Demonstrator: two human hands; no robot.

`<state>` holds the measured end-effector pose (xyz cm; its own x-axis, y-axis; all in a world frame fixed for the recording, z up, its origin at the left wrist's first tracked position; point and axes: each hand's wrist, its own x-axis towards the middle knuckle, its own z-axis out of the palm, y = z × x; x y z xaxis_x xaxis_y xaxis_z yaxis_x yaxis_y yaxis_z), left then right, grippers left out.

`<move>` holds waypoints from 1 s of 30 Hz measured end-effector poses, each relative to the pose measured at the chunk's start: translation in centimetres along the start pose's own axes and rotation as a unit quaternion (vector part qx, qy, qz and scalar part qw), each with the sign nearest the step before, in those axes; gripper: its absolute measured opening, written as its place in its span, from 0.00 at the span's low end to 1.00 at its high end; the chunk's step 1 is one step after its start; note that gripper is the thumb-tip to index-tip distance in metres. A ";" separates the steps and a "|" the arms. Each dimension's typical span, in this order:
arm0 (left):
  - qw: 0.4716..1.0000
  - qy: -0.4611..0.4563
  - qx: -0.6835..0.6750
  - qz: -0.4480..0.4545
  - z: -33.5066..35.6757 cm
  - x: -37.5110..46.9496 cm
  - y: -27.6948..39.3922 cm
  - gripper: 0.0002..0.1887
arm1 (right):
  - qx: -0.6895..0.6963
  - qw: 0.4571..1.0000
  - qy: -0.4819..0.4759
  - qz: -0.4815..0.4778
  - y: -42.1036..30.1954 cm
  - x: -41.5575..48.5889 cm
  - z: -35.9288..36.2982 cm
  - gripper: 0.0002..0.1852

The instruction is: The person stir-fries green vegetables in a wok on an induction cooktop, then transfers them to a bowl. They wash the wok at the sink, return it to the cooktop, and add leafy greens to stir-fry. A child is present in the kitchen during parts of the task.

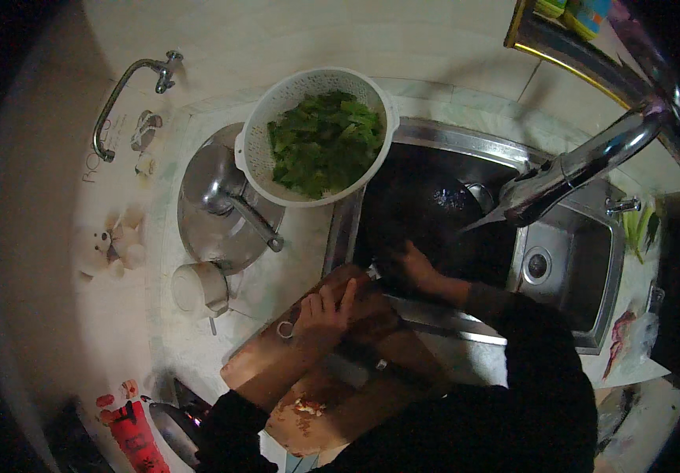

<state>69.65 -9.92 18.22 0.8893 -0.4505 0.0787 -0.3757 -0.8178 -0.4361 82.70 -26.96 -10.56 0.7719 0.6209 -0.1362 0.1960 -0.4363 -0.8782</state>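
Observation:
My left hand rests palm down on a wooden cutting board, its fingers spread a little. Beside that hand lies a pale ring. A knife with a dark handle lies across the board, partly in shadow. Small chopped bits sit near the board's lower end. My right hand reaches over the near left part of the large sink basin; its fingertips blur into the dark. Inside the basin is a dark, rounded, wet-looking thing, with the faucet above it.
A white colander of cut leafy greens stands behind the board. Left of it are a metal lid or basin, a metal ladle and a pale mug. A smaller sink basin and green stalks are at right.

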 end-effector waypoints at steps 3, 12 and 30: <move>0.999 -0.031 0.028 0.010 -0.5 0.2 -0.1 0.26 | 0.032 0.993 0.054 0.104 -2.8 2.5 -6.1 0.27; 0.999 0.010 0.041 0.002 -0.7 0.4 0.3 0.26 | -0.278 0.958 -0.012 -0.064 -7.8 -1.3 -5.8 0.25; 0.999 -0.032 0.026 -0.009 -0.8 0.2 0.4 0.25 | -0.170 0.973 0.109 0.109 9.4 -2.0 -9.8 0.22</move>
<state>69.48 -10.62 18.77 0.9111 -0.4112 0.0296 -0.3474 -0.8045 -0.4818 88.90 -38.71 -14.06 0.9201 0.3526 -0.1705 0.1725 -0.7558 -0.6317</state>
